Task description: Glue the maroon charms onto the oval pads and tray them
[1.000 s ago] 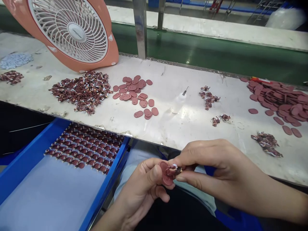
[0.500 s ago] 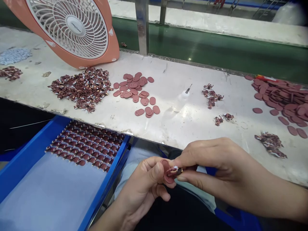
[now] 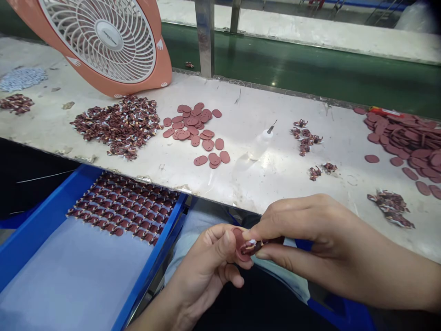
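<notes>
Between thumb and fingers, my left hand [image 3: 210, 262] pinches a reddish-brown oval disc [image 3: 238, 236] by its edge. My right hand [image 3: 303, 243] is closed on a small brown figure [image 3: 253, 247] with white and tan bits, pressed against the face of that disc. The figure's far end is hidden by my right fingers. Both hands are in front of the table edge, above my lap. Loose brown figures [image 3: 305, 138] lie on the table beyond my right hand, with a small clump [image 3: 391, 207] nearer to it.
A pile of oval discs [image 3: 416, 147] is at the right; more discs [image 3: 196, 122] lie mid-table beside a heap of figures [image 3: 117, 124]. A needle-tipped clear bottle [image 3: 262, 142] stands upright. An orange fan [image 3: 165, 69] is behind. At lower left, a blue tray [image 3: 151, 271] holds rows of figures on discs.
Both hands keep nearly the same pose, with the figure still against the disc. The view has shifted very slightly. A small item on the green belt behind the fan has moved right.
</notes>
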`<state>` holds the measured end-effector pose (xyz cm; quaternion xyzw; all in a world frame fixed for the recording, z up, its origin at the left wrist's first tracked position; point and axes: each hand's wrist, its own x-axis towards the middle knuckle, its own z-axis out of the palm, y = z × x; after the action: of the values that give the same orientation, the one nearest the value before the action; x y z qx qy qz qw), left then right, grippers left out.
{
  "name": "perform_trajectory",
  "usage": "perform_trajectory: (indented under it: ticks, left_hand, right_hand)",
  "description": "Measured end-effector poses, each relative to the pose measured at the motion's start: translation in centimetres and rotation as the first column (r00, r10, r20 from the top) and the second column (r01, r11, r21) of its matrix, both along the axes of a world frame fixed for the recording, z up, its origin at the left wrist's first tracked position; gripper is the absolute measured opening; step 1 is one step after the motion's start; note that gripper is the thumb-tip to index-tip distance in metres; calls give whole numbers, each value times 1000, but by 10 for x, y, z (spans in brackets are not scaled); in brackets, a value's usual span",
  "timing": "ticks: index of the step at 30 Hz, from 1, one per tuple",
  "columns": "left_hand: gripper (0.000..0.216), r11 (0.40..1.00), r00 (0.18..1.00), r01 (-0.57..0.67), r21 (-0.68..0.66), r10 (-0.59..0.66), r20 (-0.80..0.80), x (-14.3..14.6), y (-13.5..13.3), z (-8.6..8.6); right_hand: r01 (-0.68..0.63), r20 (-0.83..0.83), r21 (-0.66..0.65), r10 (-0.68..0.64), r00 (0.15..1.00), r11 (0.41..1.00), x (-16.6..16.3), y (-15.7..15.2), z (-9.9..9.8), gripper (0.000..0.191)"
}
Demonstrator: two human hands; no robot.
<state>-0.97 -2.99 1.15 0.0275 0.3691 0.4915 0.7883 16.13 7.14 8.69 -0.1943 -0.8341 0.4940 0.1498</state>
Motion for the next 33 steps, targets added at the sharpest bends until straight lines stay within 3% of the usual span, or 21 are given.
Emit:
perform_trajectory:
  ticks: [17,33]
  left_hand:
    - [32,999,1000,-3,-43,2,-7,5,0,4]
    - [35,999,1000,8,-41,-7,15,7,2,8]
  right_hand:
    - [-19,63,45,16,998,999,-2,-2,2,12]
    - [-3,0,61,3,1000,998,1,-3,-1,13]
